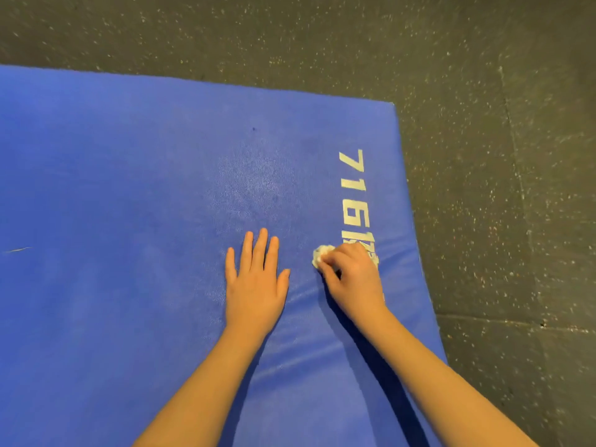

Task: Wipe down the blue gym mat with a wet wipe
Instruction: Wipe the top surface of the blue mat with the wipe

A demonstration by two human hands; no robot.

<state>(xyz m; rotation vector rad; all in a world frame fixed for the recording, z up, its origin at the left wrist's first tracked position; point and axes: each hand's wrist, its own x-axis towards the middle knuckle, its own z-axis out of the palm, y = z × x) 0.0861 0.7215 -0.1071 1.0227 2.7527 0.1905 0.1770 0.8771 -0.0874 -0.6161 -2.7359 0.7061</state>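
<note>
On the mat (129, 188), my right hand (353, 275) grips the balled wipe (321, 254), left hand (254, 285) flat; scrubbing could flake the lettering (354, 188).

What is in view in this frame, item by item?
gym mat: one, blue, lies on the floor and fills the left and centre of the view.
printed characters: one row, white, starting 716, near the mat's right edge; the near end is hidden by the hand.
wet wipe: one, white, crumpled, on the mat beside the print.
floor: one, dark with pale speckles, beyond and to the right of the mat.
left hand: one, laid flat on the mat with fingers straight.
right hand: one, fingers curled over the wet wipe, holding it against the mat.
</note>
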